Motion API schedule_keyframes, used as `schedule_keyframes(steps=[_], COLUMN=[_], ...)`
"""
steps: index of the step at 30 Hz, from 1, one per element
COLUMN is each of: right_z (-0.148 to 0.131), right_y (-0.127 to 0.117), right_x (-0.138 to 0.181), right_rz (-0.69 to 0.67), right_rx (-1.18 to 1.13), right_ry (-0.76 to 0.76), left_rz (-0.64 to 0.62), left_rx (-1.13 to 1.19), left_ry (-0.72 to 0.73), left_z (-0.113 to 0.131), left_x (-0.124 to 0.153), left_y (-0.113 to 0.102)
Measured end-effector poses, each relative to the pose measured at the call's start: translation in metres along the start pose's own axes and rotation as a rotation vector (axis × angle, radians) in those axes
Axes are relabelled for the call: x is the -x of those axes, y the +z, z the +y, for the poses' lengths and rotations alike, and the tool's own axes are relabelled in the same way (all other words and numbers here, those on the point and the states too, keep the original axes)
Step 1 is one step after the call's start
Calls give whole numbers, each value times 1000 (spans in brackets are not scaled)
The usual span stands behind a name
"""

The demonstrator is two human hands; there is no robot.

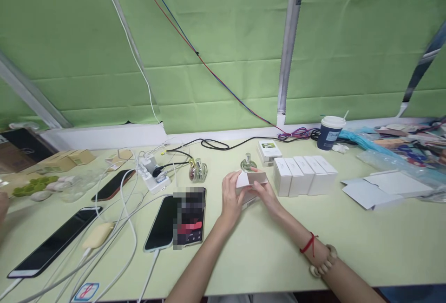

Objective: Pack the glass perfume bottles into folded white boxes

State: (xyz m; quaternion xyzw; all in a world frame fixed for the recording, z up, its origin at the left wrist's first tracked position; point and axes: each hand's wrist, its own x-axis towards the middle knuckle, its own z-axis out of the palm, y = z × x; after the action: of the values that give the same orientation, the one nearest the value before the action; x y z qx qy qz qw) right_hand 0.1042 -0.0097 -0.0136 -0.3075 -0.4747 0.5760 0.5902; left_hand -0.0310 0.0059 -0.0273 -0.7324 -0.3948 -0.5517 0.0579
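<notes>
White cardboard is the material of the small box (249, 193), which is in the middle of the pale table (278, 261), between both hands. The left hand (230, 194) has its fingers curled around the left side; the right hand (266, 194) is half closed on the other side, with the thumb at the upper edge. The top flap seems lifted, but fingers cover much, so I cannot tell what is inside. Just behind stands a glass bottle (248, 164). To the right, five white boxes (300, 178) stand in a row.
</notes>
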Motion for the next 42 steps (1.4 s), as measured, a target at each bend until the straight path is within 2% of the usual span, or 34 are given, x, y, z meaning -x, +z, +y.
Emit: schedule_keyframes(steps=[5,9,12,18,20,24,28,32,36,42], right_z=[7,10,10,3,-2,-7,-6,-6,-10,-12], right_y=[4,4,2,-3,-4,-3,-2,-1,0,-1], right_x=[2,2,1,2,3,4,2,0,-1,-1], right_rz=[-24,44,80,47,29,26,151,156,155,151], right_rx=[-66,-61,-27,-3,18,65,99,48,-27,-85], right_ry=[-126,-144,-135,-178,-177,-59,41,156,188,219], left_rz=[8,-13,-17,37,87,165,115,41,35,51], left_rx=[-109,-174,-187,-91,-134,-255,-258,-187,-109,-21], left_ry=[181,297,277,196,221,290,307,271,168,111], left_z=[-2,2,10,11,5,-6,-8,-6,-7,-8], left_x=[-3,-4,-4,-9,-12,-15,-12,-7,-5,-4], left_y=[-2,-3,-2,-2,-4,-7,-5,-1,-1,-1])
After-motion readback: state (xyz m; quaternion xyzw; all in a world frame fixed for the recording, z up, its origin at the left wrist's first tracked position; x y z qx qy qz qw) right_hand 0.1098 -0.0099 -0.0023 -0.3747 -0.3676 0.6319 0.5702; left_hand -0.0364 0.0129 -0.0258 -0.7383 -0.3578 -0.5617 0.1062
